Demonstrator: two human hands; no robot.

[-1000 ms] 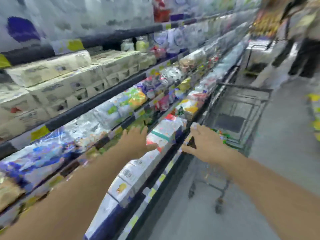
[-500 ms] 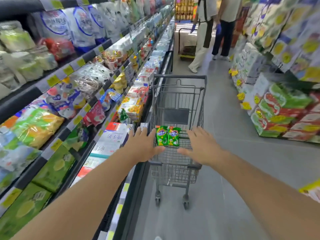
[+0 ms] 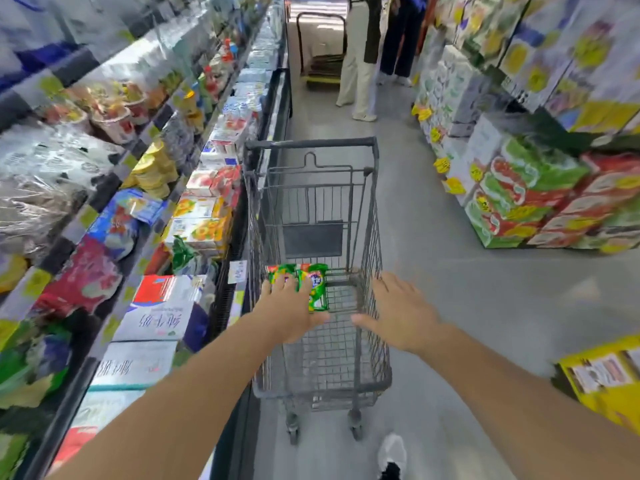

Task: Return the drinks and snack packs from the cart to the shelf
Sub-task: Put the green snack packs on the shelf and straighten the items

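A grey wire cart (image 3: 313, 145) stands in the aisle right beside the chilled shelf (image 3: 145, 216) on the left. Green snack packs (image 3: 317, 284) lie in its near end. My left hand (image 3: 289, 311) reaches over the cart's near edge, fingers spread, and partly covers the packs; I cannot tell whether it touches them. My right hand (image 3: 401, 315) hovers open over the cart's right rim, holding nothing. The shelf's rows hold cartons, cups and bagged goods.
Stacked cartons (image 3: 540, 192) line the aisle's right side, with a yellow box (image 3: 604, 379) at near right. Two people (image 3: 367, 53) stand farther down the aisle by a trolley (image 3: 322, 46). My shoe (image 3: 393, 453) shows on the grey floor behind the cart.
The view swung from the shelf toward the cart. Both hands left the shelf's cartons and moved over the cart's near end; my left hand now lies over the green packs.
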